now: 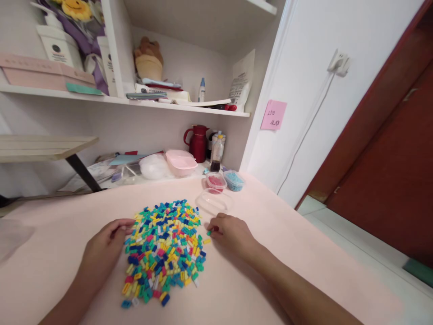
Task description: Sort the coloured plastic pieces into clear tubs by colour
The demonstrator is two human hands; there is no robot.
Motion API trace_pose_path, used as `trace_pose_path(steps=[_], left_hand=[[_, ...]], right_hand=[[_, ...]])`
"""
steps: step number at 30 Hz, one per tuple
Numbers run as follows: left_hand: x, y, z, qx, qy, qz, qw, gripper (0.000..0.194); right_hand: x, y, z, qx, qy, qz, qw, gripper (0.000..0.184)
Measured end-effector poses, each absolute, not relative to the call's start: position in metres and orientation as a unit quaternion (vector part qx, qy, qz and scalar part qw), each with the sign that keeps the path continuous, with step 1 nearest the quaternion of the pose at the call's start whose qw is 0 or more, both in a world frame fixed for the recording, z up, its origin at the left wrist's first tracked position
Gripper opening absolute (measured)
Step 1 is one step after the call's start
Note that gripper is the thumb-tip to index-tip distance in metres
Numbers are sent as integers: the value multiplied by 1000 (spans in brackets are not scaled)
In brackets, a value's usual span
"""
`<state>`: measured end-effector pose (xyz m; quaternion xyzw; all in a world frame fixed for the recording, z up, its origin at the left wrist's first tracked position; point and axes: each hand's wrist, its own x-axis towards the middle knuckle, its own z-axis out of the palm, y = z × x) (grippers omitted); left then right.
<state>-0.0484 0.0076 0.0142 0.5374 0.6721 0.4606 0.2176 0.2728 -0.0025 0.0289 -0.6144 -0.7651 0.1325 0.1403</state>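
Note:
A spread of small plastic building bricks (165,243) in blue, green, yellow, white and red lies on the pale pink tabletop (237,289). At the left edge of this pile rests my left hand (107,241), its fingers stretched toward the bricks and nothing visible held in them. My right hand (232,232) is just right of the pile, fingers curled and closed at the tips around a small green brick (209,233). One yellow brick (206,241) lies loose beside those fingertips. Behind the right hand is a clear plastic lid or shallow tray (214,201).
Two clear tubs stand farther back, one with red pieces (215,181), one with light blue pieces (234,180). Behind them are a pink container (181,163), a dark red jug (198,143) and a bottle of dark liquid (217,155). A wooden stand (47,147) juts in at left.

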Motion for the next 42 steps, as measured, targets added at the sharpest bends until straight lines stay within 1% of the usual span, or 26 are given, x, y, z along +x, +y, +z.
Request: trace_pose_path(steps=[5,8,10,14,15,17,25,28,29,32,33,34,39,42], left_hand=[[-45,7,17,521,673,468,238,25],[-46,8,16,523,673,466,236,25],[-49,9,14,528,676,459,231,26],[-53,10,10,539,674,451,230,30],[-53,10,10,541,672,450,232,31],[-53,10,10,544,672,446,231,31],[-56,14,4,555,671,443,212,29],[-55,13,5,550,669,448,223,29],[-54,12,6,547,669,450,226,29],[-50,10,13,539,669,457,228,28],[-49,9,14,540,668,459,227,27],[-49,9,15,541,667,461,224,27],[-52,13,11,544,658,470,224,26],[-54,15,7,548,651,477,219,26]], right_hand=[[267,-4,29,-618,-764,114,148,23],[267,-5,32,-612,-761,124,177,18],[272,-4,36,-598,-758,123,231,17],[288,3,43,-599,-701,89,376,19],[293,5,43,-608,-683,83,397,20],[300,11,41,-625,-659,77,411,21],[315,16,41,-634,-660,52,400,32],[322,15,45,-641,-694,22,327,29],[324,15,45,-647,-704,5,293,31],[327,16,41,-660,-718,-16,221,50],[327,17,39,-660,-721,-10,211,51],[327,17,37,-659,-723,-3,207,49],[321,18,37,-652,-721,-3,236,17],[318,17,42,-638,-729,-1,250,12]])
